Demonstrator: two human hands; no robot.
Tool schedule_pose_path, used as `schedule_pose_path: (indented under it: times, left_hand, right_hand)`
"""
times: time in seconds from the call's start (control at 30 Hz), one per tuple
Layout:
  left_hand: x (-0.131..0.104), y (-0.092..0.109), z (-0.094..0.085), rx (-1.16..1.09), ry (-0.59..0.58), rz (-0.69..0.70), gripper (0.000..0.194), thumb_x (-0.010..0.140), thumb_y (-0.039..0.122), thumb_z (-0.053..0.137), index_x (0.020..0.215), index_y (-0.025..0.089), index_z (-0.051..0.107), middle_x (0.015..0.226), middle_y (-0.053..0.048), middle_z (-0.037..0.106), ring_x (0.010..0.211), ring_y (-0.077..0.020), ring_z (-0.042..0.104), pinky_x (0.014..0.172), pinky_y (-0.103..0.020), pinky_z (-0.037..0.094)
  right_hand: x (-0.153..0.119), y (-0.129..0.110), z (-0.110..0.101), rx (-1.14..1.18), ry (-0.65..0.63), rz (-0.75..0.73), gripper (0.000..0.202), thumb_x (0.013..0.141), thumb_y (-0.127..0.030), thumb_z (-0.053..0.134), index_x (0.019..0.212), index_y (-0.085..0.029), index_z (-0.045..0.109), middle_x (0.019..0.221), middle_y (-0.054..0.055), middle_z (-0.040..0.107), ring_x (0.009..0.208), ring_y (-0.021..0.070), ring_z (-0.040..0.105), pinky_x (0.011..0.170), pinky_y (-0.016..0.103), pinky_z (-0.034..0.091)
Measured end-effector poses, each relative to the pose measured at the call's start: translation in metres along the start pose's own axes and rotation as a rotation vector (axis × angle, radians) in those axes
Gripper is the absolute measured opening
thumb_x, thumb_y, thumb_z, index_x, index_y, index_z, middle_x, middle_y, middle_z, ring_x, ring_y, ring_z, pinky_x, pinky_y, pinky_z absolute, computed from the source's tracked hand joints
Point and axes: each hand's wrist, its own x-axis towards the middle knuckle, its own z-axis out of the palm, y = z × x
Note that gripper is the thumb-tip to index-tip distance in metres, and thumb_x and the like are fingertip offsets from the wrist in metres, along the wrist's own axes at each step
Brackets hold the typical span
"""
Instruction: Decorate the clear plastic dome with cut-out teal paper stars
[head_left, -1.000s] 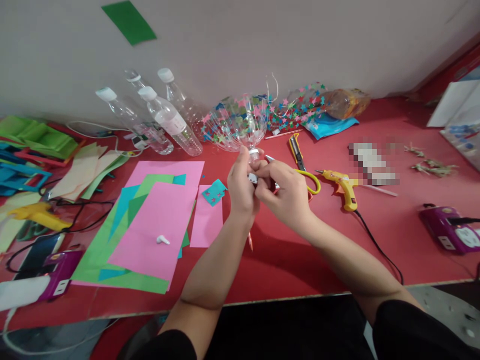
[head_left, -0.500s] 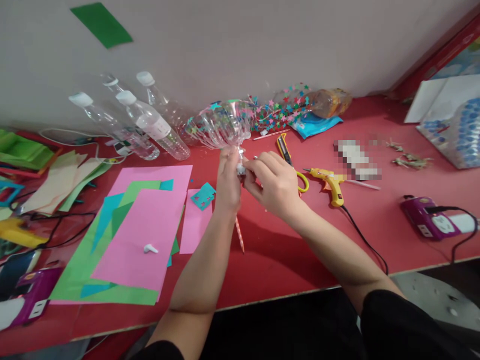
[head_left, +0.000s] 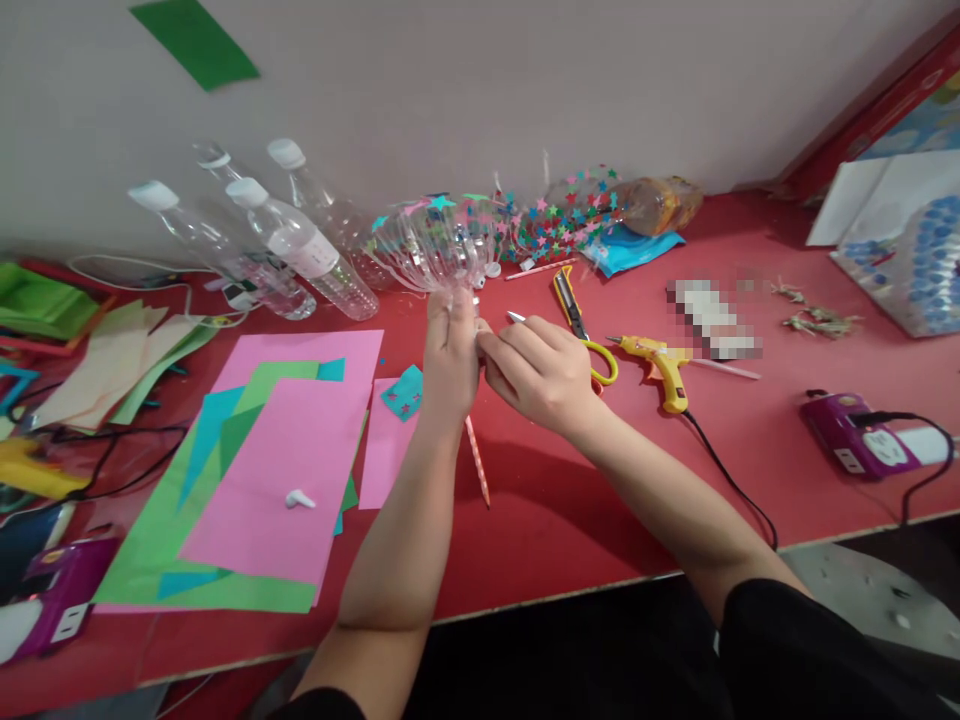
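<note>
My left hand [head_left: 451, 355] is wrapped round the narrow end of a clear plastic bottle [head_left: 442, 255] cut into strips, whose far end fans out with colored star cutouts. Beside it, my right hand [head_left: 536, 365] is closed, thumb and fingertips pinched together against the left hand's side. What those fingertips grip is hidden. Scissors [head_left: 606, 362] with yellow handles lie partly under the right hand, their tip showing beyond the knuckles. A patterned pencil [head_left: 478, 462] rests on the table below the left hand, near a blue paper piece [head_left: 405, 392] with star-shaped holes.
A yellow glue gun [head_left: 660, 365] and a box cutter [head_left: 568, 300] lie to the right. Colored paper sheets [head_left: 274, 470] carry a white earbud [head_left: 300, 498]. Several clear bottles [head_left: 300, 250] stand at back left, and a star-covered bottle [head_left: 562, 215] lies behind. Purple power adapters [head_left: 855, 435] flank the table.
My left hand has turned and shifted slightly left, tilting the strip-cut bottle with it. The small white part seen between my hands earlier is now mostly hidden. My right hand moved slightly down and left.
</note>
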Motion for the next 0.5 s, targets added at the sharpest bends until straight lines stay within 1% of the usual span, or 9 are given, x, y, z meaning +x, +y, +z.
schedule_pose_path:
  times: [0.1,0.17,0.27,0.33,0.5]
  left_hand:
    - [0.001,-0.004,-0.002,0.058,0.007,0.043,0.027,0.095,0.043,0.055,0.078,0.023,0.05,0.054,0.006,0.038,0.044,-0.0088,0.031,0.042,-0.027,0.021]
    - [0.001,-0.007,-0.002,0.049,0.032,0.084,0.033,0.093,0.048,0.057,0.074,0.023,0.05,0.054,0.005,0.039,0.043,-0.0088,0.031,0.042,-0.026,0.022]
    - [0.002,-0.008,-0.001,0.019,0.075,0.168,0.03,0.093,0.041,0.059,0.072,0.022,0.05,0.056,0.005,0.038,0.046,-0.0087,0.036,0.046,-0.025,0.028]
    - [0.002,-0.006,0.0,0.009,0.09,0.191,0.026,0.093,0.035,0.06,0.073,0.023,0.052,0.057,0.006,0.037,0.046,-0.0086,0.036,0.047,-0.024,0.029]
    - [0.002,-0.005,-0.003,0.051,0.119,0.247,0.021,0.092,0.028,0.062,0.075,0.022,0.053,0.06,0.006,0.037,0.05,-0.0087,0.038,0.051,-0.022,0.032]
  right_hand:
    - [-0.005,0.003,0.003,0.062,-0.002,0.0,0.019,0.098,-0.017,0.046,0.101,-0.022,0.065,0.078,0.003,0.064,0.068,0.0165,0.055,0.066,0.034,0.046]
    - [-0.006,0.004,0.006,0.094,0.002,0.003,0.02,0.098,-0.017,0.047,0.103,-0.022,0.065,0.08,0.004,0.066,0.068,0.0166,0.057,0.067,0.035,0.049]
    - [-0.004,0.004,0.007,0.138,0.036,0.008,0.02,0.097,-0.017,0.048,0.107,-0.022,0.065,0.085,0.006,0.07,0.073,0.0178,0.063,0.071,0.035,0.052]
    - [-0.001,0.002,0.006,0.143,0.053,0.015,0.019,0.097,-0.017,0.049,0.106,-0.021,0.065,0.088,0.007,0.071,0.078,0.0186,0.065,0.074,0.035,0.054]
    - [0.005,-0.005,-0.002,0.087,0.039,-0.006,0.017,0.097,-0.016,0.048,0.102,-0.017,0.065,0.082,0.007,0.069,0.074,0.018,0.065,0.068,0.032,0.053]
